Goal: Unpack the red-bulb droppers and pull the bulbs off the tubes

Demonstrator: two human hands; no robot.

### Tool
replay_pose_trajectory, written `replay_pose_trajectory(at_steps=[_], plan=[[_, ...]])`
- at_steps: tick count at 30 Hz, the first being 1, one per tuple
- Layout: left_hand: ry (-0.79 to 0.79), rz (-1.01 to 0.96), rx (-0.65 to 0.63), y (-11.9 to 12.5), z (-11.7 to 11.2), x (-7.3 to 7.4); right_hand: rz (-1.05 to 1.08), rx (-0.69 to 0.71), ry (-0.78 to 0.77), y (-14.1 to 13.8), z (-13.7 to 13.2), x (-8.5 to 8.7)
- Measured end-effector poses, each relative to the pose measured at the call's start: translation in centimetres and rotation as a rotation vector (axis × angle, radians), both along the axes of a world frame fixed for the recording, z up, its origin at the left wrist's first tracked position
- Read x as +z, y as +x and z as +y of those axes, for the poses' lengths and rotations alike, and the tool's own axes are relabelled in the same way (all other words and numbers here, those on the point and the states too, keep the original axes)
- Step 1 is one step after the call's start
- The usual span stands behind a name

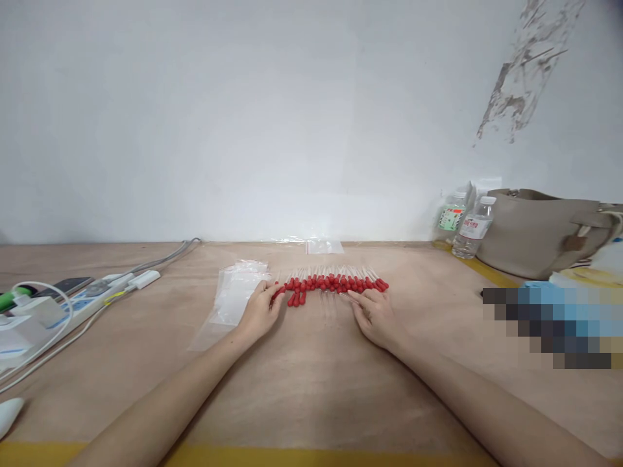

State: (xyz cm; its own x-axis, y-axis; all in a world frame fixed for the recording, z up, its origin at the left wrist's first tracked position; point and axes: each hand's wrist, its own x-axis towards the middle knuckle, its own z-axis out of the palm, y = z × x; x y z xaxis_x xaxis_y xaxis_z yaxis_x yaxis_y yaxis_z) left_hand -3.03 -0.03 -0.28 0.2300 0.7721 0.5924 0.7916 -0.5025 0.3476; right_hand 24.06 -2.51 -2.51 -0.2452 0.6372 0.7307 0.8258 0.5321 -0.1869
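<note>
A row of thin pale sticks with red heads (331, 282), like large matches, lies on the wooden table, heads toward me. My left hand (263, 308) is at the left end of the row, its thumb and fingers closed around red heads there. A few red heads (296, 298) stick out nearer to me beside it. By the right end is my right hand (374, 314), fingers bent and the index finger pointing left; something clear and tiny shows at its tips. Thin clear strips (329, 308) lie between the hands, in front of the red heads.
Clear plastic bags (233, 295) lie left of my left hand, and another bag (325, 247) by the wall. A power strip (82, 305) with cables runs along the left. Two bottles (474, 227) and a grey bag (540, 227) stand at the right. Yellow tape (267, 456) edges the table.
</note>
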Motion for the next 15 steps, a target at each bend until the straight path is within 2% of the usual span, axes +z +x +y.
replay_pose_trajectory(at_steps=[4, 9, 12, 15], plan=[[-0.062, 0.009, 0.077, 0.0, 1.2, -0.4, 0.046, -0.032, -0.080, -0.9, 0.5, -0.5], [-0.129, -0.046, 0.035, 0.3, 1.6, -1.1, 0.004, -0.045, -0.063, -1.3, 1.1, -1.0], [-0.127, -0.094, 0.029, 0.1, 1.7, -1.0, -0.020, -0.010, -0.076, -1.6, 1.1, -1.1], [-0.087, -0.103, 0.080, -0.5, 2.0, -0.5, -0.049, 0.037, -0.129, -1.9, 0.7, -1.0]])
